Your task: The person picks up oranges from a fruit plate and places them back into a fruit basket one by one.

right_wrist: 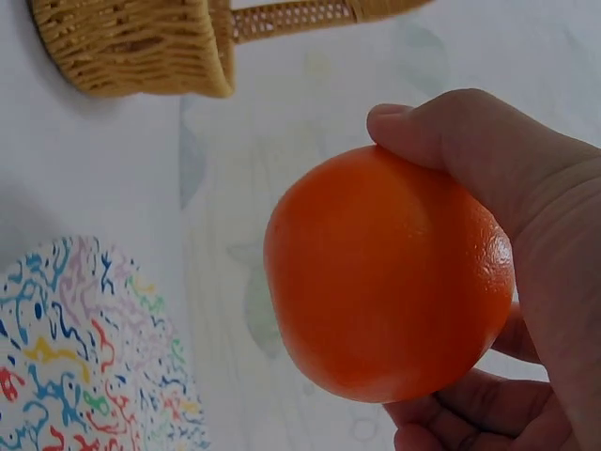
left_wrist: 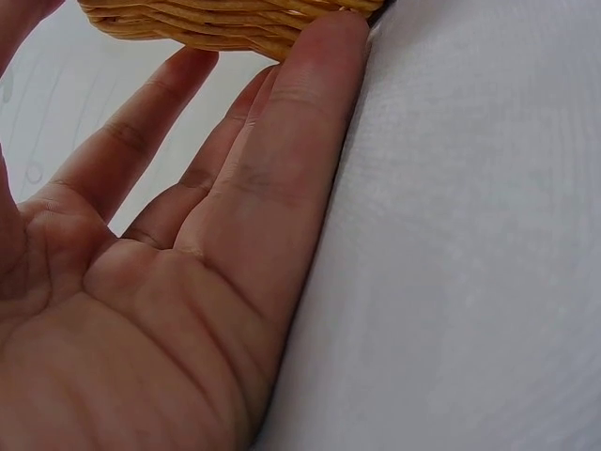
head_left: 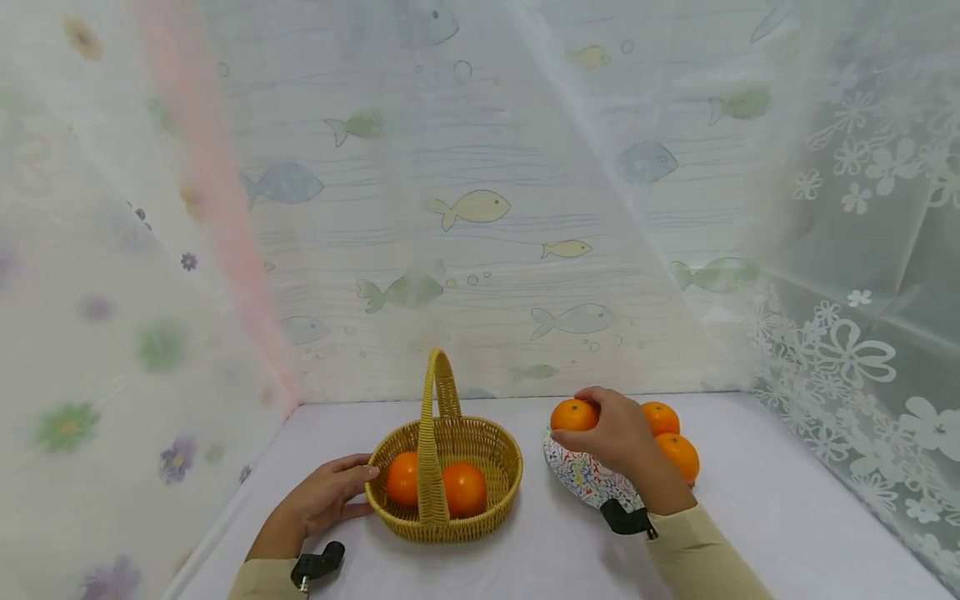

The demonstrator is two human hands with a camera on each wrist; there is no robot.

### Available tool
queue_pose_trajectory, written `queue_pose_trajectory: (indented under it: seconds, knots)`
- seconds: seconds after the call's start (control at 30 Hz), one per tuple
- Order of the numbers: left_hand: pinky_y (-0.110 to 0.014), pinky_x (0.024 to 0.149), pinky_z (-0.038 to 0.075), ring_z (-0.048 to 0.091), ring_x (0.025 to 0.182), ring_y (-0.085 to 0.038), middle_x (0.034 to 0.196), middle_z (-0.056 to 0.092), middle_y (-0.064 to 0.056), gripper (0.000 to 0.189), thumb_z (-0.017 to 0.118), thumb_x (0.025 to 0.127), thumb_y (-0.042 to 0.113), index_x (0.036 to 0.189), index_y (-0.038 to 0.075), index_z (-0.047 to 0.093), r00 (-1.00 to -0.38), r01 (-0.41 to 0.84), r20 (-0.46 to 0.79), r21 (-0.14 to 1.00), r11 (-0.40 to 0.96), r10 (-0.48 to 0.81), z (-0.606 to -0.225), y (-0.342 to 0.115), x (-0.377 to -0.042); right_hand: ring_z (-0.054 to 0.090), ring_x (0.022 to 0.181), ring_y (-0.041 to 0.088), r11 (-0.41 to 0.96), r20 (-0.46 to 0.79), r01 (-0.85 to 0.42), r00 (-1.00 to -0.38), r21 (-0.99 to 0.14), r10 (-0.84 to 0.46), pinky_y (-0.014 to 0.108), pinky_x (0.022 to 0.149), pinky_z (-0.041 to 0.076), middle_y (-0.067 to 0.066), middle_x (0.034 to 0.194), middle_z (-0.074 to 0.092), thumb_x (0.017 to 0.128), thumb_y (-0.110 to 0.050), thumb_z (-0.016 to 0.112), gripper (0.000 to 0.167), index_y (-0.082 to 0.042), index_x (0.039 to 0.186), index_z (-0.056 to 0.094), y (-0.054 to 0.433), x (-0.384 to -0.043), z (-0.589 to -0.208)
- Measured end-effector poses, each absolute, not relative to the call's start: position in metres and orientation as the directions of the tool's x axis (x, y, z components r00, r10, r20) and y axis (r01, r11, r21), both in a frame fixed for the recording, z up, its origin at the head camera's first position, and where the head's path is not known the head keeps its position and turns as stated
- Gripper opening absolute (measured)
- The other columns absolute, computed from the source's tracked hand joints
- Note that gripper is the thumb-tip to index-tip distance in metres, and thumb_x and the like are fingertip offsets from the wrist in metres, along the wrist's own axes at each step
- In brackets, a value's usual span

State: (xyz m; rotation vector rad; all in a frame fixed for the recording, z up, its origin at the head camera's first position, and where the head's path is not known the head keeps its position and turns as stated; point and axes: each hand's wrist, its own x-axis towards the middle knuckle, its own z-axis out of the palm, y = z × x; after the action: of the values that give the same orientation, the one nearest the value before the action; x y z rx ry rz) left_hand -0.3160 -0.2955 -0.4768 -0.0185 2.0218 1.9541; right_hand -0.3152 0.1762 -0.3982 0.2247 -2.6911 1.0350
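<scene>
A yellow wicker basket (head_left: 510,492) with a tall handle stands on the table, and two oranges (head_left: 463,490) lie inside it. My left hand (head_left: 330,496) touches the basket's left side, its thumb at the rim. In the left wrist view, fairly straight fingers (left_wrist: 291,141) rest against the wicker (left_wrist: 197,23). My right hand (head_left: 618,429) holds an orange (head_left: 573,416) between thumb and fingers, above a white plate (head_left: 577,475) with a colourful squiggle pattern. In the right wrist view this orange (right_wrist: 385,272) looks smooth and shiny. Two more oranges (head_left: 677,457) sit at the plate's right side, partly hidden by my right arm.
A white cloth covers the table (head_left: 525,558). Behind it hangs a translucent curtain (head_left: 480,292) printed with fish, and flowered sheets (head_left: 855,358) close off both sides. A gap of tabletop separates the basket from the plate.
</scene>
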Motion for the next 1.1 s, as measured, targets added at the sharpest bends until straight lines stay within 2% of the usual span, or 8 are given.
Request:
queue_pose_trajectory:
  seconds: [0.63, 1.1]
  knots:
    - [-0.051, 0.098, 0.059, 0.067, 0.118, -0.022, 0.145, 0.059, -0.015, 0.075, 0.071, 0.099, 0.031, 0.156, -0.003, 0.036, -0.943, -0.252, -0.257, 0.967, 0.051, 0.212, -0.482, -0.296, -0.312, 0.063, 0.089, 0.020, 0.600, 0.344, -0.356, -0.929, -0.717, -0.140, 0.031, 0.074, 0.062, -0.001, 0.106, 0.069, 0.068, -0.042, 0.096, 0.061, -0.019, 0.116, 0.066, 0.130, -0.312, -0.389]
    - [-0.051, 0.098, 0.059, 0.066, 0.121, -0.023, 0.149, 0.056, -0.017, 0.075, 0.071, 0.099, 0.032, 0.156, -0.002, 0.036, -0.945, -0.253, -0.261, 0.965, 0.066, 0.196, -0.477, -0.295, -0.316, 0.064, 0.089, 0.019, 0.570, 0.346, -0.369, -0.926, -0.734, -0.153, 0.032, 0.076, 0.062, -0.002, 0.104, 0.070, 0.067, -0.042, 0.096, 0.058, -0.021, 0.113, 0.068, 0.108, -0.315, -0.384]
